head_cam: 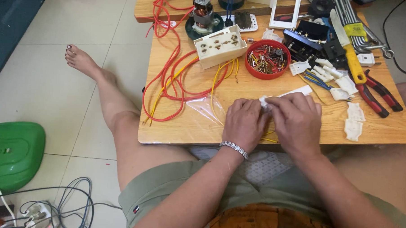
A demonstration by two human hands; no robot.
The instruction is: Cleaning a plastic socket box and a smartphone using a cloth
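We see both hands meeting over the near edge of the table (175, 131), fingers curled in tight. The left hand (244, 122) and right hand (296, 119) pinch a small white plastic part (263, 101) between the fingertips, held up close and centred, likely so the fine bits stay in sight. Only a corner of the part shows (rest hidden by fingers), hard and glossy by the look. A beaded bracelet (233, 149) sits on the left wrist.

Just under the hands lie thin yellow wires (216, 83) and a clear crinkled plastic bag (203, 110), flat on the wood. Left of that, red wires (168, 77) loop loosely, soft insulated cable trailing off the far edge.

Further out sits a cream rectangular socket housing (220, 46), back side up, metal contacts showing. Beside it is a round red tray (267, 59) of small screws and brass bits, kept within reach. More white plastic pieces (353, 121) are scattered to the right, near red-handled pliers (378, 94) and a yellow-handled tool (352, 61). A small electric motor (203, 15) stands upright at the far side with copper windings visible.

The table is low, varnished wood; the person sits on the tiled floor (46, 90), with a green plastic object (10, 154) to the left.
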